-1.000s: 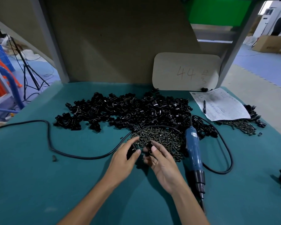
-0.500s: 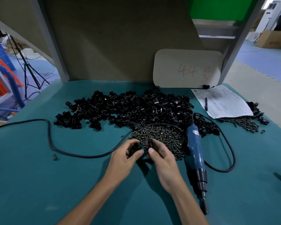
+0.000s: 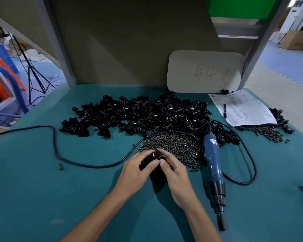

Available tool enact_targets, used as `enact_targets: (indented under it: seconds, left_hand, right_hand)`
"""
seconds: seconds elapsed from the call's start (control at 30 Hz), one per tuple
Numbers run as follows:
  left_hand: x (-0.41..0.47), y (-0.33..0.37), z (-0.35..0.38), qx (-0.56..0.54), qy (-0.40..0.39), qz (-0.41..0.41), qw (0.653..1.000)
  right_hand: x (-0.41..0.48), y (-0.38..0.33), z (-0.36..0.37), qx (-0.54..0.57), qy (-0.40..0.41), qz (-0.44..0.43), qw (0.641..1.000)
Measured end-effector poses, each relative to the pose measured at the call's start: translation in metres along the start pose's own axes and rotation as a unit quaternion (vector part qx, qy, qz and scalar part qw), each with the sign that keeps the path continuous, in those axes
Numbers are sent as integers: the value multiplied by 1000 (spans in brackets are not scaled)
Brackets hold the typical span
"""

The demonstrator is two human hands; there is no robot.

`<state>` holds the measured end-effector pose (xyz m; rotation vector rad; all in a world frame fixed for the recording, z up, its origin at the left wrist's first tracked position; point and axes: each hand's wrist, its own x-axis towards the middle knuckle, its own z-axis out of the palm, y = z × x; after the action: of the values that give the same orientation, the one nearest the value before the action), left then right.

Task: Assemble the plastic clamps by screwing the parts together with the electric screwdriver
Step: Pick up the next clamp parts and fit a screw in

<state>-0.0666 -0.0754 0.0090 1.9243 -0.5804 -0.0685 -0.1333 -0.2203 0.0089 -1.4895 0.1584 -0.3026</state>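
My left hand point(image 3: 136, 169) and my right hand point(image 3: 176, 169) meet at the near edge of a heap of dark screws point(image 3: 175, 145). Together they pinch a small black plastic clamp point(image 3: 153, 157), thumbs pressed against its near side; whether a screw sits in it is hidden by my fingers. A wide pile of black clamp parts point(image 3: 138, 116) spreads behind the screws. The blue electric screwdriver point(image 3: 213, 165) lies on the mat just right of my right hand, tip toward me, untouched.
The screwdriver's black cable point(image 3: 55, 145) loops across the green mat point(image 3: 42, 198) on both sides. A paper sheet with a pen point(image 3: 241, 109), a second screw heap point(image 3: 268, 131), and a cardboard sign point(image 3: 205, 72) lie at the back right. One stray black part point(image 3: 60, 166) sits left.
Both hands have closed together around the black clamp and drawn slightly toward the screw heap; a second ago the fingers were spread apart over it. The screwdriver has not moved.
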Motion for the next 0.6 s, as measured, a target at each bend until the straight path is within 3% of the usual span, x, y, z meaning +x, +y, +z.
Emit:
enact_targets:
  seconds: [0.6]
  left_hand:
    - [1, -1, -1, -12, -4, -11, 1000]
  right_hand:
    - [1, -4, -1, 78, 10, 45, 996]
